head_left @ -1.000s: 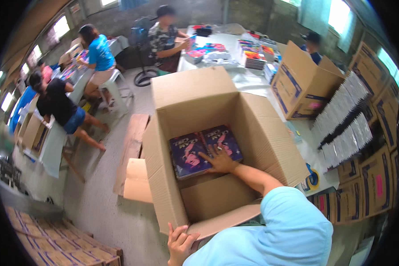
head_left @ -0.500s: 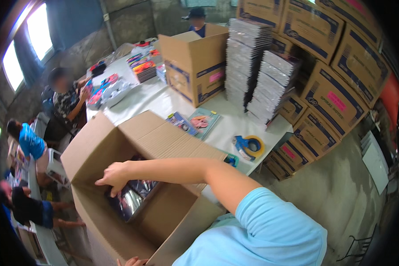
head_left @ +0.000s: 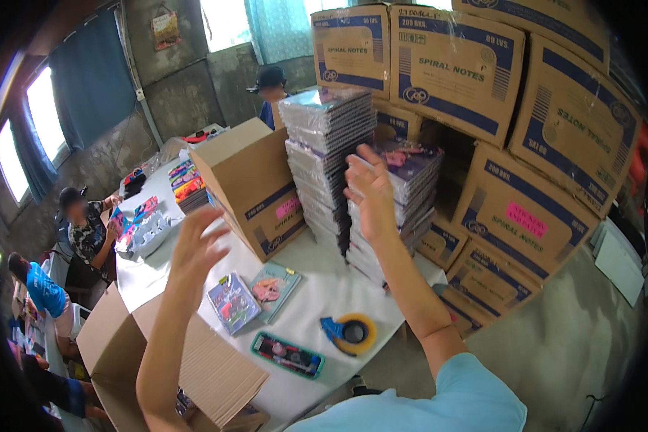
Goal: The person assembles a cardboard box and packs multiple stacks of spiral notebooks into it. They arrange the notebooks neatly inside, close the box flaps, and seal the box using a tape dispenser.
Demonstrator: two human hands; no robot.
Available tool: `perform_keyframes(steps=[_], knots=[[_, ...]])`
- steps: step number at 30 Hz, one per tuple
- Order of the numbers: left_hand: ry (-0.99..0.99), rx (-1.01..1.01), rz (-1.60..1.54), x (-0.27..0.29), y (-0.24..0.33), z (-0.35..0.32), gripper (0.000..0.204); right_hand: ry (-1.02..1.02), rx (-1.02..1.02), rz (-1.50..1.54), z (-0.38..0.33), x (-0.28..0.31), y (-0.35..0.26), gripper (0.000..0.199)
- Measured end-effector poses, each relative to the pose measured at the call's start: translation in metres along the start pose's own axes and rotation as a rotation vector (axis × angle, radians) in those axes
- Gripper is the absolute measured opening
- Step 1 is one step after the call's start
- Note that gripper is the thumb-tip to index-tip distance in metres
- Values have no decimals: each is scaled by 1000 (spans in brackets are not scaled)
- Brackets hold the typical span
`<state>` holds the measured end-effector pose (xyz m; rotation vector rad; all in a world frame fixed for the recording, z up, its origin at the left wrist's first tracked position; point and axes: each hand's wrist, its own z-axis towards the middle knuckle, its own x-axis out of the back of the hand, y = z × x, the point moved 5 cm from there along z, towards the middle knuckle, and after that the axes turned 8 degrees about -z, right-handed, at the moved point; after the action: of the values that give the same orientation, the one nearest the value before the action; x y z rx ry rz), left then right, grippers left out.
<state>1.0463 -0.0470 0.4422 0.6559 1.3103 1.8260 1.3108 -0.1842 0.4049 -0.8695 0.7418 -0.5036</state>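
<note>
My right hand (head_left: 373, 193) is raised, its fingers apart and nothing in it, in front of the shorter stack of shrink-wrapped spiral notebooks (head_left: 417, 176). A taller stack of wrapped notebooks (head_left: 317, 155) stands just left of it. My left hand (head_left: 198, 243) hangs in the air with spread fingers, empty, in front of a cardboard box (head_left: 248, 180) on the table. Below my left forearm lies an open carton (head_left: 209, 367) with its flaps out; dark-covered notebooks inside are mostly hidden.
On the white table (head_left: 281, 392) lie two notebooks (head_left: 235, 302), a green tray of small items (head_left: 288, 355) and a tape dispenser (head_left: 348, 333). Stacked cartons (head_left: 457, 68) rise behind at the right. Co-workers sit at the far side (head_left: 270, 93) and left (head_left: 86, 230).
My right hand has come out of the open carton and risen to the notebook stacks. My left hand has left the carton's rim and lifted. The view has turned toward the stacks.
</note>
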Motion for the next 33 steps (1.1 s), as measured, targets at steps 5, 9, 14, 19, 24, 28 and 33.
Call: perform_keyframes(steps=[5, 9, 14, 19, 24, 28, 33], knots=[[253, 285, -322, -10, -92, 194, 84, 379, -215, 56, 135, 19, 36, 78], [362, 293, -288, -44, -126, 305, 98, 421, -113, 1, 200, 28, 49, 96], [244, 175, -394, -63, -152, 360, 78, 464, -357, 32, 218, 15, 73, 92], [186, 24, -339, -43, -153, 353, 75, 311, -256, -24, 207, -4, 89, 106], [154, -407, -510, -80, -87, 272, 67, 135, 188, 353, 163, -25, 25, 104], [312, -888, 316, -73, -13, 192, 75, 96, -39, 551, 119, -46, 25, 54], [225, -410, 679, -27, 108, 122, 92, -321, -80, 917, 51, -76, 67, 40]])
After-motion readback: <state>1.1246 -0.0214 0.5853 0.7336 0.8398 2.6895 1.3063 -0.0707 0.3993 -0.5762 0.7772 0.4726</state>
